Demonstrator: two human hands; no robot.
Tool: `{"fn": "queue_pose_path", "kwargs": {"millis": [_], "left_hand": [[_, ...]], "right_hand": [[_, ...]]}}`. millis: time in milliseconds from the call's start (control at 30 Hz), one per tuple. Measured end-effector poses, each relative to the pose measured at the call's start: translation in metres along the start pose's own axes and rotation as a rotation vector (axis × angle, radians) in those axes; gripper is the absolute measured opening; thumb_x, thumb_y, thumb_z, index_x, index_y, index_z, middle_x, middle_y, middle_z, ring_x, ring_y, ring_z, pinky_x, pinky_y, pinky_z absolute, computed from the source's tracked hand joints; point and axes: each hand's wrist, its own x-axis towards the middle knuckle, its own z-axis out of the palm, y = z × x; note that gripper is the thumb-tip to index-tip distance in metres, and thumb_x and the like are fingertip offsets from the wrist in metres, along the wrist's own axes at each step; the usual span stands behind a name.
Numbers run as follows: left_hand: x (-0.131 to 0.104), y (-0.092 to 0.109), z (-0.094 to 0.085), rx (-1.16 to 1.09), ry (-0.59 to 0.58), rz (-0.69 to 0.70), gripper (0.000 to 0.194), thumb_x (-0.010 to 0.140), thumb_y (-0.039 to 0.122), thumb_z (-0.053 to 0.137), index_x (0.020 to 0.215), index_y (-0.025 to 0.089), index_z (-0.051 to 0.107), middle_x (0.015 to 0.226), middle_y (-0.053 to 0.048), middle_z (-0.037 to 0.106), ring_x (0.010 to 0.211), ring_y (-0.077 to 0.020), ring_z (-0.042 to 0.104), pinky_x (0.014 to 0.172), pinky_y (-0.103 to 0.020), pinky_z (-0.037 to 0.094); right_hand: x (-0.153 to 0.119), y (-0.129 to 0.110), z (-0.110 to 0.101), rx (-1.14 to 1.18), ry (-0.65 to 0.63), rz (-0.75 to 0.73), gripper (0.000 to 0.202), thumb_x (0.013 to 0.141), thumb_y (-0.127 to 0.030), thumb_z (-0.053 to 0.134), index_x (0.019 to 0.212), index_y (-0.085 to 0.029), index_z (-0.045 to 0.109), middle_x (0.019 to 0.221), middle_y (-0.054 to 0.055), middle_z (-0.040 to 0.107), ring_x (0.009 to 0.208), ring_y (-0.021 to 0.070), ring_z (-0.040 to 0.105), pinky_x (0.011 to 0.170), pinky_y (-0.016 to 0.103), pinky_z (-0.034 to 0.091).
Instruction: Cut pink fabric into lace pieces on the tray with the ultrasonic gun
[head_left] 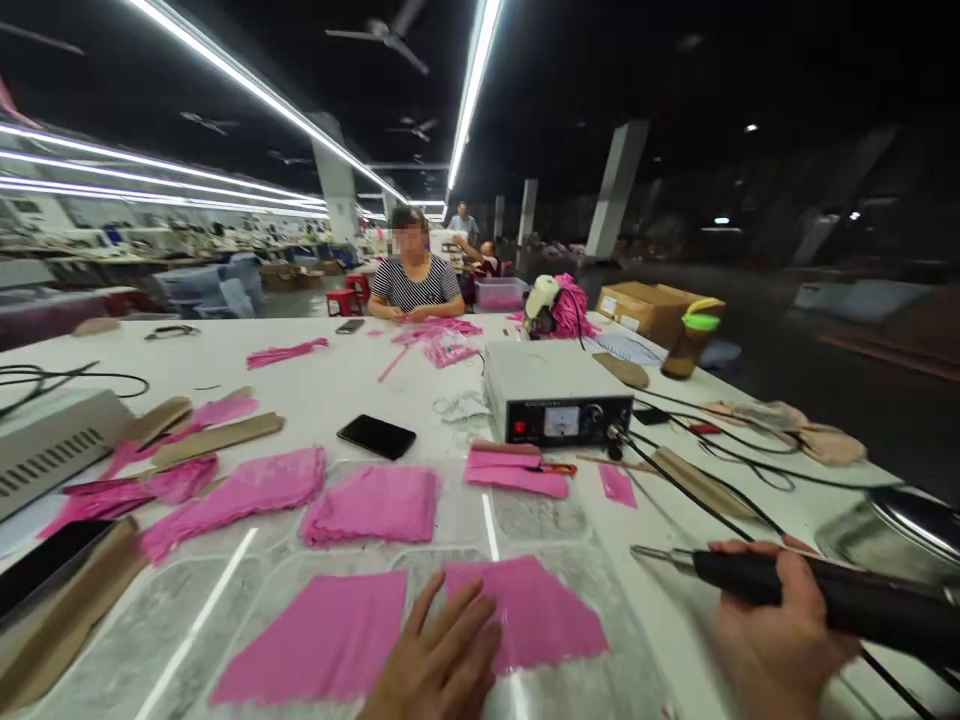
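My left hand rests with fingers spread between two pink fabric pieces, its fingertips on or just above the edge of the right piece. The left piece lies flat beside it on the glossy clear mat. At the right, my right hand is wrapped around a black corded handpiece with a thin metal tip pointing left, held above the white table. Behind the two pieces lie a stack of pink fabric and a folded pink piece with orange-handled snips on it.
A control box with a meter and cables stands mid-table. A black phone lies left of it. A metal-lidded container is at right, a drink cup farther back. Across the table sits a person in a striped top.
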Motion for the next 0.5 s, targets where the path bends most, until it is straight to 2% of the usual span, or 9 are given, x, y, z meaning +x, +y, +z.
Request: {"fn": "queue_pose_path", "kwargs": {"millis": [67, 133, 200, 333, 500], "left_hand": [[0.016, 0.003, 0.000, -0.083, -0.005, 0.017, 0.031, 0.091, 0.009, 0.049, 0.120, 0.013, 0.058, 0.117, -0.012, 0.067, 0.127, -0.0237, 0.052, 0.116, -0.051, 0.027], [0.031, 0.009, 0.001, -0.145, -0.014, 0.044, 0.026, 0.091, 0.010, 0.049, 0.114, 0.012, 0.061, 0.114, -0.011, 0.069, 0.126, -0.0218, 0.053, 0.118, -0.047, 0.025], [0.043, 0.016, 0.005, -0.171, -0.029, 0.089, 0.023, 0.091, 0.014, 0.051, 0.111, 0.012, 0.062, 0.113, -0.009, 0.070, 0.125, -0.0214, 0.054, 0.119, -0.045, 0.022], [0.060, 0.027, 0.017, -0.187, -0.110, 0.143, 0.027, 0.095, 0.023, 0.051, 0.117, 0.011, 0.062, 0.123, -0.006, 0.066, 0.126, -0.0228, 0.053, 0.120, -0.046, 0.014], [0.075, 0.030, 0.015, -0.205, -0.280, 0.125, 0.034, 0.100, 0.029, 0.044, 0.127, 0.012, 0.057, 0.134, -0.004, 0.058, 0.128, -0.0234, 0.051, 0.118, -0.044, 0.023]], "right_hand": [[-0.005, 0.002, -0.013, 0.041, 0.163, 0.046, 0.024, 0.086, -0.042, 0.053, 0.098, -0.021, 0.056, 0.083, -0.002, 0.052, 0.065, 0.0125, 0.054, 0.060, 0.031, 0.053], [-0.008, -0.003, -0.016, 0.140, 0.230, 0.119, 0.019, 0.077, -0.038, 0.056, 0.085, -0.021, 0.056, 0.081, -0.002, 0.050, 0.060, 0.0118, 0.053, 0.053, 0.029, 0.050], [-0.012, -0.013, -0.012, 0.221, 0.192, 0.177, 0.018, 0.071, -0.036, 0.059, 0.077, -0.019, 0.056, 0.082, 0.001, 0.053, 0.056, 0.0113, 0.052, 0.046, 0.027, 0.047], [-0.017, -0.030, -0.004, 0.266, 0.037, 0.181, 0.023, 0.069, -0.040, 0.062, 0.073, -0.018, 0.058, 0.066, -0.001, 0.054, 0.045, 0.0107, 0.049, 0.038, 0.026, 0.043], [-0.022, -0.033, 0.001, 0.253, -0.054, 0.190, 0.025, 0.069, -0.042, 0.066, 0.074, -0.018, 0.060, 0.064, -0.001, 0.054, 0.045, 0.0104, 0.050, 0.039, 0.025, 0.044]]}}
